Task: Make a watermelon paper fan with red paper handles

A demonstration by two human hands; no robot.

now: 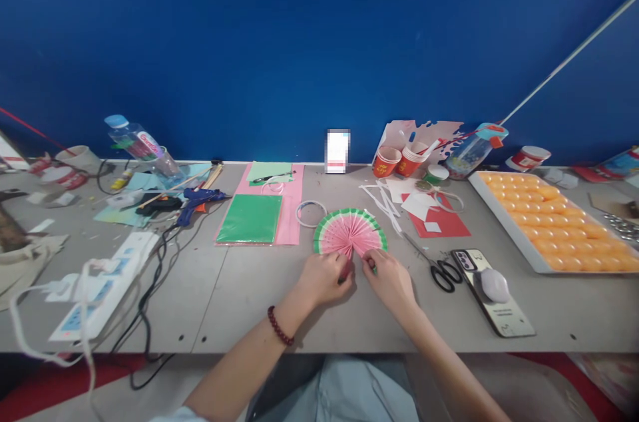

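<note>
A pleated paper fan, pink with a white band and a green rim like a watermelon slice, is spread on the grey table in front of me. My left hand grips its lower left edge with curled fingers. At the lower right edge, my right hand pinches the folded paper. The fan's lower ends are partly hidden by my fingers. Just beyond its upper left lies a white ring of tape. White paper strips lie to its upper right.
Black-handled scissors and a phone lie right, before a tray of orange balls. Left are green paper, a blue glue gun with cords and a power strip. Paper cups stand at the back.
</note>
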